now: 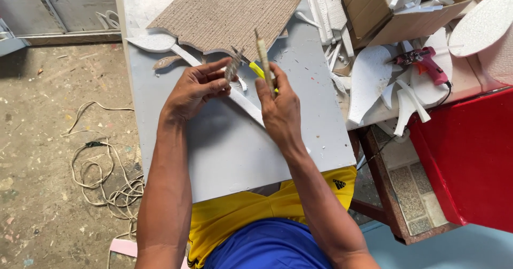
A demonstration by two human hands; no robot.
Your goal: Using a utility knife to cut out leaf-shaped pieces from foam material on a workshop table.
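My left hand (195,90) pinches a small brown woven strip (232,67) between thumb and fingers. My right hand (279,106) holds a narrow upright piece of the same woven material (262,52) together with a yellow-handled cutter (255,67) whose blade points toward the left hand. Both hands hover over a grey board (230,146) resting on my lap. A large sheet of brown woven material (224,12) with a cut, curved edge lies at the board's far end.
White foam offcuts (374,76) and a pink glue gun (425,60) lie on the surface to the right, beside a cardboard box (385,7). A red box (470,156) stands at right. A tangled cord (101,178) lies on the dirt floor at left.
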